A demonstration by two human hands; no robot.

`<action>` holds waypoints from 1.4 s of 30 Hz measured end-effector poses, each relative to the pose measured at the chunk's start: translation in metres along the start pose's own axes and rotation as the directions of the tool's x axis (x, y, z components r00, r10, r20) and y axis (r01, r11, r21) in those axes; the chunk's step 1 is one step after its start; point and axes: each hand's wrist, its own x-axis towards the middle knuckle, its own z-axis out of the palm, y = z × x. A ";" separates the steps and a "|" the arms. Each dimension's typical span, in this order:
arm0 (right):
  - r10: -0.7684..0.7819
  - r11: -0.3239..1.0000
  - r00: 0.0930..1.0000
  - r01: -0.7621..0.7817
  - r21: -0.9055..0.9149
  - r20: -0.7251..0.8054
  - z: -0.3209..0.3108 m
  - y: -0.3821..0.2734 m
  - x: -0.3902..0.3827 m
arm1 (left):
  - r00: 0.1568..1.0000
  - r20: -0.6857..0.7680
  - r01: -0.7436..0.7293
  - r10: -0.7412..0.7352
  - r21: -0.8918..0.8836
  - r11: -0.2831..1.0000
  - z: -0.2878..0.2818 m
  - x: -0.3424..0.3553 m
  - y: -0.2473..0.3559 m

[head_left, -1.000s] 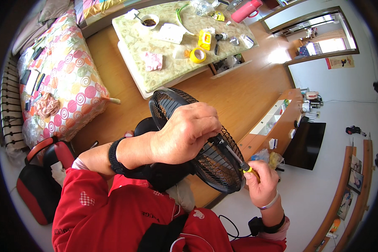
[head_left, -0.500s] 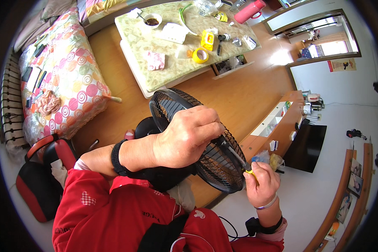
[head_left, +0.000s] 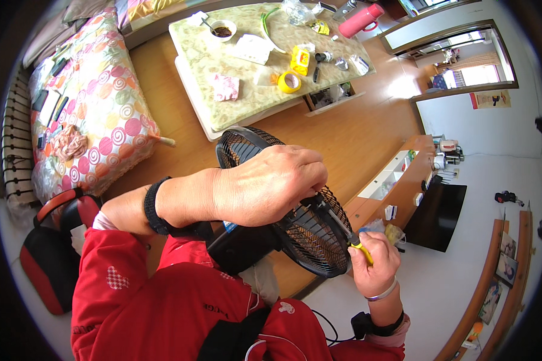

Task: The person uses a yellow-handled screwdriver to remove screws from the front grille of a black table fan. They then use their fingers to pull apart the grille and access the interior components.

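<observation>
A black fan with a wire grille [head_left: 307, 246] is tilted in front of me above its dark base [head_left: 241, 246]. My left hand [head_left: 280, 183] lies over the grille near the middle, fingers curled and closed; what they pinch is hidden beneath them. My right hand [head_left: 376, 265] grips a yellow-handled screwdriver [head_left: 361, 251] at the grille's right side, its metal shaft angled up-left toward the fan's middle; the tip is hard to make out.
Beyond the fan stands a marble-patterned table [head_left: 214, 111] holding a bowl, yellow tape and clutter. A bed [head_left: 111, 120] and red-black chair [head_left: 48, 265] are left; a wooden cabinet [head_left: 373, 201] and television [head_left: 436, 219] stand right.
My left hand and forearm have shifted slightly rightward across the fan, and more of the base shows below them. My right hand has barely moved on the screwdriver.
</observation>
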 end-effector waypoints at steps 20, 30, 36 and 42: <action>-0.096 0.991 0.995 0.097 -0.096 0.018 -0.001 0.004 -0.003 | 0.962 0.194 0.182 -0.193 0.073 0.980 -0.011 0.014 0.011; -0.050 0.996 0.999 0.051 -0.068 0.012 0.001 0.002 -0.005 | 0.976 0.126 0.178 -0.176 -0.012 0.984 -0.009 0.011 0.009; 0.022 0.999 0.999 -0.021 -0.046 0.027 0.002 0.006 -0.004 | 0.996 0.010 0.092 -0.091 -0.151 0.984 -0.002 0.002 -0.005; 0.055 0.998 0.998 -0.054 -0.016 0.037 0.002 0.010 -0.006 | 0.997 0.030 0.073 -0.067 -0.251 0.965 -0.005 0.001 -0.013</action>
